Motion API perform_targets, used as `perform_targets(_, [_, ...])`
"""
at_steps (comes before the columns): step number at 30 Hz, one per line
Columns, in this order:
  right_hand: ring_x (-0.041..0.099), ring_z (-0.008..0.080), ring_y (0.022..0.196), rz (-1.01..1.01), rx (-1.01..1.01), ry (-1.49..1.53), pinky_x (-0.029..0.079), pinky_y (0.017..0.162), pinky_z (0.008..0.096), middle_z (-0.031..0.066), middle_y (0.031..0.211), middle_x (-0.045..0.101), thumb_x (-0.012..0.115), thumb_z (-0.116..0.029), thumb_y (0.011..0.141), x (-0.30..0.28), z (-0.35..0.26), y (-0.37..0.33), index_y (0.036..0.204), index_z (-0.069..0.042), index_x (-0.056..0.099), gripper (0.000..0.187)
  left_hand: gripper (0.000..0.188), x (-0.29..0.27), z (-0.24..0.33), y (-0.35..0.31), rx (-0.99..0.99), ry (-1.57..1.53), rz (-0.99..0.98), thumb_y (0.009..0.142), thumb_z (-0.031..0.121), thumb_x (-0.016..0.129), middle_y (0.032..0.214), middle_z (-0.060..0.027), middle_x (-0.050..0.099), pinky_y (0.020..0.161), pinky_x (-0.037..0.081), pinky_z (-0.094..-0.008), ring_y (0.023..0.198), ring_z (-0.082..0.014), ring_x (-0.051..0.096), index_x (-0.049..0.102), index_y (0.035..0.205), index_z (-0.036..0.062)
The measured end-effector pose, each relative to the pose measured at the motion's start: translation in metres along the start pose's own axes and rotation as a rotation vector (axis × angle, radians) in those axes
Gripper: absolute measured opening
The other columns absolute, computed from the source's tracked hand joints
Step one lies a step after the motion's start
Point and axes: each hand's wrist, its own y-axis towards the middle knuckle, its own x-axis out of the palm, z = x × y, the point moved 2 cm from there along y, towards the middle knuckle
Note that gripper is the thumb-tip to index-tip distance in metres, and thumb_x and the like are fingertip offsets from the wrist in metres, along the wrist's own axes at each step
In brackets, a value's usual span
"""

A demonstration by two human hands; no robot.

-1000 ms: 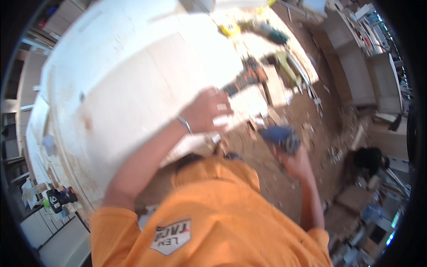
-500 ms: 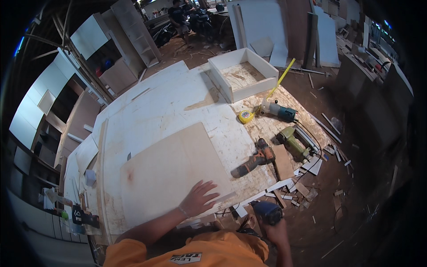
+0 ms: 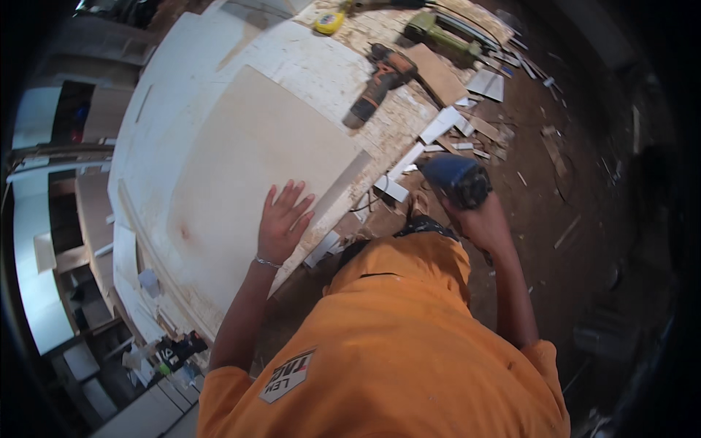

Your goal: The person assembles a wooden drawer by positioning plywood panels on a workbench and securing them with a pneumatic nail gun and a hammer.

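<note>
My left hand [image 3: 285, 223] lies on a thin pale plywood panel [image 3: 248, 153], fingers spread flat close to the panel's near right edge. A grey-brown strip [image 3: 343, 181] runs along that edge. In my right hand [image 3: 478, 219] is a blue power tool [image 3: 451, 179] with a dark end, held beyond the edge of the workbench, above the floor; blur hides its exact kind. Farther up on the worktop [image 3: 292, 47] rests an orange and black cordless drill [image 3: 380, 82]. Neither hand touches the drill.
At the far side are a yellow tape measure [image 3: 328, 22] and an olive-green power tool [image 3: 438, 36], its kind unclear. White and brown offcuts [image 3: 442, 124] crowd the right edge. Another tool [image 3: 179, 350] sits at the lower left. Cabinets [image 3: 44, 285] stand leftward.
The view has tilted down and turned, so the bench sits higher and the white box frame is nearly out of view. My left hand stays on the panel; my right keeps the blue tool.
</note>
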Motion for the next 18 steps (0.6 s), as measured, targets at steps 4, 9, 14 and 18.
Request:
perform_targets(4, [0.066, 0.0153, 0.063, -0.082, 0.212, -0.030, 0.050, 0.060, 0.0352, 0.0088, 0.076, 0.071, 0.078, -0.023, 0.088, 0.016, -0.030, -0.011, 0.106, -0.001, 0.073, 0.029, 0.032, 0.003, -0.006, 0.001, 0.001, -0.065, 0.046, 0.093, 0.016, 0.074, 0.145, -0.0096, 0.062, 0.122, 0.029, -0.0515, 0.141, -0.0287, 0.052, 0.072, 0.124, 0.0112])
perform_targets(9, [0.055, 0.0098, 0.051, -0.108, 0.184, -0.022, 0.044, 0.048, 0.0296, 0.0022, 0.071, 0.063, 0.079, -0.016, 0.088, 0.048, -0.096, -0.030, 0.111, 0.001, 0.067, 0.031, 0.030, -0.002, -0.011, 0.001, -0.023, -0.163, 0.076, 0.092, 0.018, 0.076, 0.143, -0.0087, 0.064, 0.122, 0.031, -0.0492, 0.140, -0.0261, 0.053, 0.073, 0.121, 0.0114])
perform_targets(14, [0.050, 0.0092, 0.049, -0.064, 0.068, -0.204, 0.042, 0.047, 0.0301, 0.0009, 0.071, 0.061, 0.076, -0.018, 0.090, 0.074, -0.133, -0.026, 0.118, -0.002, 0.064, 0.034, 0.029, -0.005, -0.012, 0.001, -0.019, -0.194, 0.111, 0.088, 0.017, 0.078, 0.139, -0.0060, 0.066, 0.119, 0.035, -0.0478, 0.136, -0.0241, 0.057, 0.074, 0.116, 0.0129])
perform_targets(18, [0.055, 0.0114, 0.064, -0.041, 0.067, -0.272, 0.045, 0.060, 0.0316, 0.0029, 0.080, 0.064, 0.074, -0.018, 0.090, 0.088, -0.149, -0.017, 0.120, -0.002, 0.065, 0.035, 0.030, -0.003, -0.015, -0.002, 0.004, -0.150, 0.174, 0.083, 0.016, 0.079, 0.136, -0.0032, 0.067, 0.118, 0.037, -0.0460, 0.132, -0.0208, 0.059, 0.075, 0.112, 0.0152])
